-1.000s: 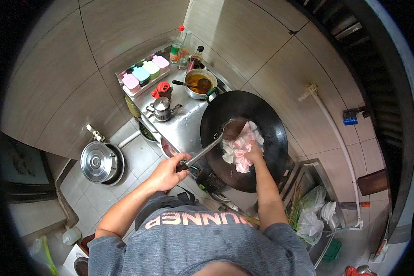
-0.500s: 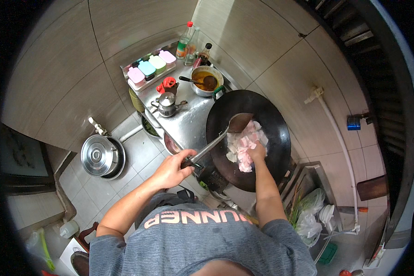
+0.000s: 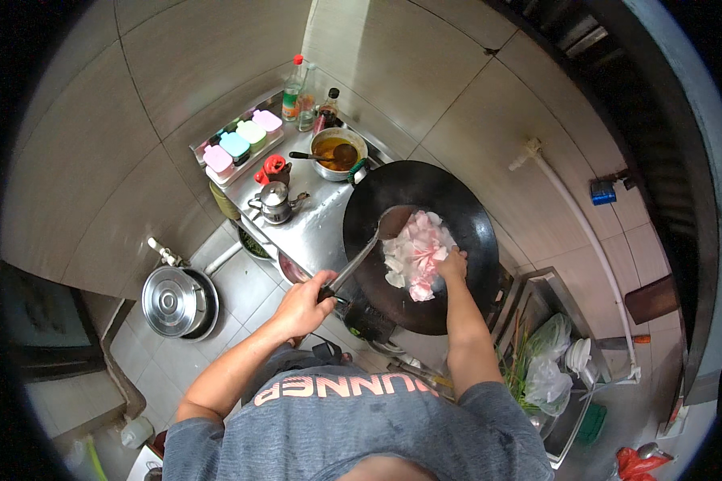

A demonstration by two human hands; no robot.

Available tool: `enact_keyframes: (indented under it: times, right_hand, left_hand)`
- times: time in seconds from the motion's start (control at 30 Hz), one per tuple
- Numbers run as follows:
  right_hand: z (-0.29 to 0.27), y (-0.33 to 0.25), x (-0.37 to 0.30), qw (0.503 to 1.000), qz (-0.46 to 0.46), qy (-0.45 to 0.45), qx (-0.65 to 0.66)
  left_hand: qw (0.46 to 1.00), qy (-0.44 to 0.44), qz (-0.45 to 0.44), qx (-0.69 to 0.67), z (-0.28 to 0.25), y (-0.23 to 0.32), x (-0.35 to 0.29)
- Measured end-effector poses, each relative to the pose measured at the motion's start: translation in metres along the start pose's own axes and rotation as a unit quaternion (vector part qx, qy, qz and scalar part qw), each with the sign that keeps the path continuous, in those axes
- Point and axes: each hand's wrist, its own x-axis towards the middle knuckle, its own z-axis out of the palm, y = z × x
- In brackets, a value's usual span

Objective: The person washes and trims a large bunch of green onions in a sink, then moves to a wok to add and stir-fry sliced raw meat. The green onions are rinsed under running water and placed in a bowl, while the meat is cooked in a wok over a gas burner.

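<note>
My left hand (image 3: 303, 306) is closed round the dark grip of a long-handled wok spatula (image 3: 395, 223). The spatula's metal head rests at the upper left edge of a pile of thin, pale pink meat slices (image 3: 415, 255). That pile lies inside a big black wok (image 3: 469, 212). My right hand (image 3: 453, 264) is down in the wok at the right side of the pile, its fingers curled on some of the slices. Part of those fingertips is hidden by the meat and by the hand itself.
Left of the wok, a steel counter (image 3: 317, 240) carries a pot of brownish-yellow liquid with a ladle (image 3: 337, 152), a metal teapot-shaped can (image 3: 275, 204), lidded seasoning boxes (image 3: 235, 144) and bottles (image 3: 292, 92). A lidded pot (image 3: 172, 302) stands at lower left. Plastic bags (image 3: 547, 381) lie right.
My right hand has drawn back toward the right edge of the meat, and the slices lie more spread out. The spatula stays in my left hand. The whole view has shifted slightly.
</note>
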Motion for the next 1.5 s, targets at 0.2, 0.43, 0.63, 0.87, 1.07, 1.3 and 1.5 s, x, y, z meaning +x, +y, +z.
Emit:
enact_keyframes:
  times: [0.2,0.43,0.63,0.87,1.07,1.3,1.5]
  right_hand:
    - [-0.024,0.022,-0.013,0.999,-0.025,0.027,-0.031]
    - [-0.047,0.088,-0.048,0.988,0.005,0.015,0.154]
    - [-0.070,0.168,-0.133,0.890,-0.007,0.047,0.453]
    - [-0.049,0.186,-0.225,0.777,0.153,0.045,0.609]
    - [-0.007,0.230,-0.312,0.749,0.156,0.140,0.628]
    - [-0.004,0.322,-0.427,0.692,0.333,0.167,0.619]
    - [0.019,0.362,-0.430,0.735,0.251,0.158,0.610]
  left_hand:
    - [0.994,-0.094,0.005,-0.063,0.016,-0.004,0.021]
    - [0.980,-0.071,0.039,0.180,0.046,-0.016,0.068]
    - [0.957,0.018,0.143,0.250,0.009,-0.033,0.071]
    - [0.897,-0.054,0.214,0.382,0.022,-0.023,0.117]
    - [0.867,-0.141,0.227,0.421,-0.027,0.022,0.081]
    - [0.815,-0.160,0.240,0.503,-0.090,0.075,-0.014]
    - [0.807,-0.061,0.158,0.566,0.040,0.034,0.025]
